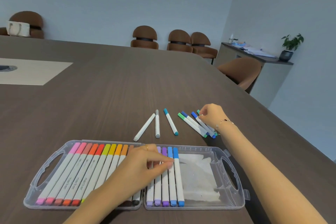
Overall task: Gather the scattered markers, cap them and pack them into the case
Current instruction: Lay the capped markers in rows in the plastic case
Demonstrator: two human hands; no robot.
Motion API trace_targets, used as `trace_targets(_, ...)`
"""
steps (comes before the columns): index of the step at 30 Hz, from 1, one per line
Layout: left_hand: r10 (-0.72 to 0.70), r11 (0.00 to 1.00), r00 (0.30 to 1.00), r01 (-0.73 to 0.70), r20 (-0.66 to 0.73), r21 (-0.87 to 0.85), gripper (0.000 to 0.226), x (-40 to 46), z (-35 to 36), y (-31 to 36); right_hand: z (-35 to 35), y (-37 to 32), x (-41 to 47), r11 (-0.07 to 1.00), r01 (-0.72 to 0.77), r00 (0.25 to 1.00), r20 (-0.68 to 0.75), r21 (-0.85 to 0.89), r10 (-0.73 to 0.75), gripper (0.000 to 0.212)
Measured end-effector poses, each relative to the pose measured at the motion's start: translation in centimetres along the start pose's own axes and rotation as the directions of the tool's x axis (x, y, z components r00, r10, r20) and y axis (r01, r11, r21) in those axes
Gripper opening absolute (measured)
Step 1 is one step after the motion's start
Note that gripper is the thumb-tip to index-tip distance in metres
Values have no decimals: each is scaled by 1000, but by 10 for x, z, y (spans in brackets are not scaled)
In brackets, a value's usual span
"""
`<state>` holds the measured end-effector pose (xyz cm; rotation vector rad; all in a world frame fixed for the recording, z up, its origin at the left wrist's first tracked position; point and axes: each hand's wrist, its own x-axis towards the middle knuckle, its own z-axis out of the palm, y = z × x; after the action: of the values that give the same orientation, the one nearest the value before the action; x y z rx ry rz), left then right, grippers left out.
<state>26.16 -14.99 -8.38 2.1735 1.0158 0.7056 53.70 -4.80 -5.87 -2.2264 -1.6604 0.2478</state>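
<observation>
Right hand grip pinched on a blue marker; left hand fingertips on cased markers.

Loose markers lie between case and open table.

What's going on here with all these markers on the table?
A person is packing markers into a clear plastic case lying open on the table. The left hand rests on the markers already lined up inside, fingertips at the blue ones. The right hand pinches one of a small cluster of blue and green markers beyond the case. Three more loose markers lie beside that cluster.
</observation>
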Motion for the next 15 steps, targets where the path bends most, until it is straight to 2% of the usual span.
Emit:
trace_targets(4,-33,997,984,45,-178,63,14,2,-10,-7,14,-5,9,997,-71,996,53,8,70,22)
trace_targets(6,-40,994,974,61,-224,90,13,2,-11,-10,18,-6,8,997,-80,996,30,-1,80,22)
trace_targets(10,-48,990,967,78,-251,114,12,2,-10,-10,17,-12,7,998,-13,1000,-27,59,14,18)
trace_targets(13,-57,987,968,92,-245,134,12,2,-9,-11,19,-21,7,999,-3,997,78,44,0,23)
trace_targets(15,-64,985,968,100,-241,141,11,2,-9,-11,25,-24,9,1000,-19,995,94,23,17,24)
